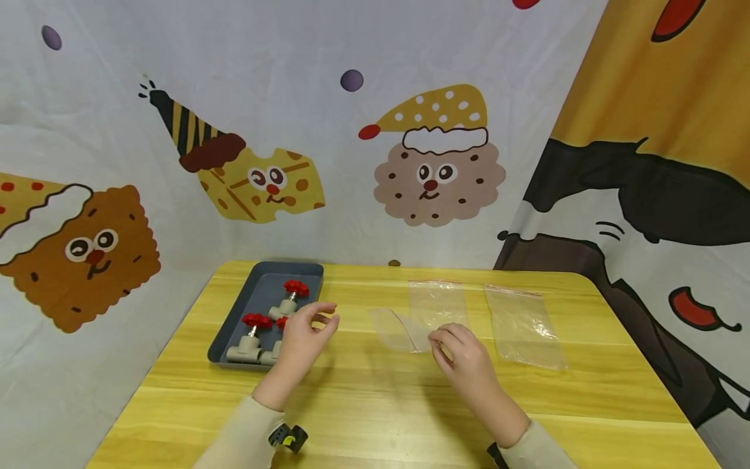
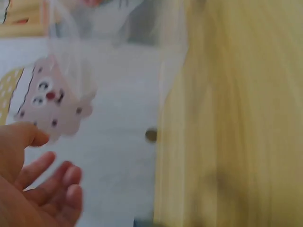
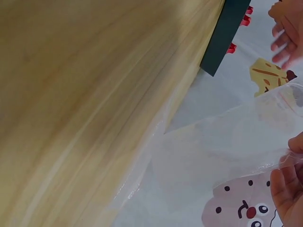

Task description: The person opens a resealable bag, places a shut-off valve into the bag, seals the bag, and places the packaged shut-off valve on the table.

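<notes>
My right hand (image 1: 467, 361) pinches the edge of a clear zip bag (image 1: 391, 331), which hangs out toward the left above the table. In the right wrist view the bag (image 3: 203, 151) spreads from the thumb and fingers (image 3: 282, 191). My left hand (image 1: 301, 340), its fingers loosely bent and holding nothing, is over the right side of a dark grey tray (image 1: 234, 311). Grey tee-shaped pipe valves with red handles lie in that tray, one valve (image 1: 246, 350) at the front left and another valve (image 1: 286, 306) farther back. My left hand partly hides others.
Two more clear zip bags lie flat on the wooden table (image 1: 363, 417): one bag (image 1: 436, 301) behind the held one, another bag (image 1: 524, 326) to the right. A curtain (image 1: 328, 241) with cartoon prints hangs behind the table's back edge.
</notes>
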Demonstrator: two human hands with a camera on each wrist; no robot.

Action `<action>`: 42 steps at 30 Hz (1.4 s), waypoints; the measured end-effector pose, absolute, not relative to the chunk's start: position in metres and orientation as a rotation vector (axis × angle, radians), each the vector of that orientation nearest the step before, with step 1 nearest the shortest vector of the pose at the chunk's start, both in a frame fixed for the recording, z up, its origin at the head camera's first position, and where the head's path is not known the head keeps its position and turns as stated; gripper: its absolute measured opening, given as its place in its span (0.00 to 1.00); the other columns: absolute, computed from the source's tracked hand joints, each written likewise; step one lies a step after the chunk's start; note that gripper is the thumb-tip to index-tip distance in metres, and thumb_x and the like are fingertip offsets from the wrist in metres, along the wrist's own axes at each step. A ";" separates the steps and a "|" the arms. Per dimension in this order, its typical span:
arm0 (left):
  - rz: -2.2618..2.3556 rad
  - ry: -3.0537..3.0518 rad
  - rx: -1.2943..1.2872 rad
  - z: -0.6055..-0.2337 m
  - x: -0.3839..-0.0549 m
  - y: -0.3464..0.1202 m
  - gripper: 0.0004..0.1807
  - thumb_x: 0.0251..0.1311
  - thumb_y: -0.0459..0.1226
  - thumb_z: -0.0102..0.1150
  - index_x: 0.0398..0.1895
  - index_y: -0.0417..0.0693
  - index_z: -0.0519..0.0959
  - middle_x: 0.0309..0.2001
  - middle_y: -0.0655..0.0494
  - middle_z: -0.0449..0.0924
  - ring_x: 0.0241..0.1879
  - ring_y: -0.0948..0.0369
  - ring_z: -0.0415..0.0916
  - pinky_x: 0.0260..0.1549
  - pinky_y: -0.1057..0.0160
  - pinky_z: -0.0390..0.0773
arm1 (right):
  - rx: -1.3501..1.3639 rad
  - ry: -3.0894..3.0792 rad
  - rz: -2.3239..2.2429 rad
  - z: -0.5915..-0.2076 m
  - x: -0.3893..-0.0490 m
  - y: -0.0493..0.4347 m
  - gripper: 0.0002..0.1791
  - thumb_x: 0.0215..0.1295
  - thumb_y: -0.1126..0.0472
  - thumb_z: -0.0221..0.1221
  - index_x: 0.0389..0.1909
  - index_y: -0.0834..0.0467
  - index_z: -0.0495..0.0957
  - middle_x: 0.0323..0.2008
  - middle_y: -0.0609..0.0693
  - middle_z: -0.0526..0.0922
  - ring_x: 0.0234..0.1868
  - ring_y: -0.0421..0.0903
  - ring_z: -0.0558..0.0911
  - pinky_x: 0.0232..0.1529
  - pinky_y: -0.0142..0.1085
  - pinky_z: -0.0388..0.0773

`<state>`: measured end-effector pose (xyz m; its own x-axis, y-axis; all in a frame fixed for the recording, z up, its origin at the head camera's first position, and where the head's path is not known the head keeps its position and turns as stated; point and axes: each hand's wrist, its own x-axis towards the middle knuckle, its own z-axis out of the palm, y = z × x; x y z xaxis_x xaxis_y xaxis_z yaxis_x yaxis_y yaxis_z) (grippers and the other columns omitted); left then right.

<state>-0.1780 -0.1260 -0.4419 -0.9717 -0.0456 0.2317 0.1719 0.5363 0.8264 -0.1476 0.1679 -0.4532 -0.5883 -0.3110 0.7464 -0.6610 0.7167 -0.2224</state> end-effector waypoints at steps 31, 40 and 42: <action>-1.602 -3.067 0.494 -0.443 -0.189 -0.281 0.39 0.70 0.52 0.39 0.67 0.25 0.53 0.65 0.26 0.57 0.63 0.34 0.57 0.56 0.33 0.62 | 0.696 -2.232 0.593 -0.447 -0.149 0.165 0.11 0.45 0.72 0.68 0.28 0.57 0.81 0.30 0.45 0.80 0.32 0.41 0.78 0.31 0.31 0.78; -1.685 -3.115 0.413 -0.454 -0.201 -0.292 0.34 0.71 0.47 0.37 0.62 0.20 0.60 0.63 0.25 0.60 0.63 0.34 0.59 0.61 0.39 0.62 | 0.695 -2.212 0.566 -0.448 -0.150 0.165 0.13 0.42 0.73 0.70 0.27 0.56 0.81 0.30 0.44 0.80 0.32 0.40 0.78 0.31 0.30 0.78; -1.628 -3.159 0.389 -0.456 -0.202 -0.294 0.33 0.69 0.46 0.45 0.62 0.21 0.61 0.63 0.24 0.59 0.62 0.32 0.57 0.60 0.37 0.62 | 0.695 -2.219 0.568 -0.449 -0.150 0.164 0.13 0.42 0.73 0.70 0.27 0.56 0.81 0.30 0.44 0.80 0.32 0.40 0.78 0.31 0.30 0.78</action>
<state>-0.2017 -0.2935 -0.4564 -0.8851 0.0075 -0.4654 -0.3747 0.5818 0.7219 -0.1502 0.1644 -0.4487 -0.5870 -0.3051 0.7499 -0.6276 0.7566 -0.1835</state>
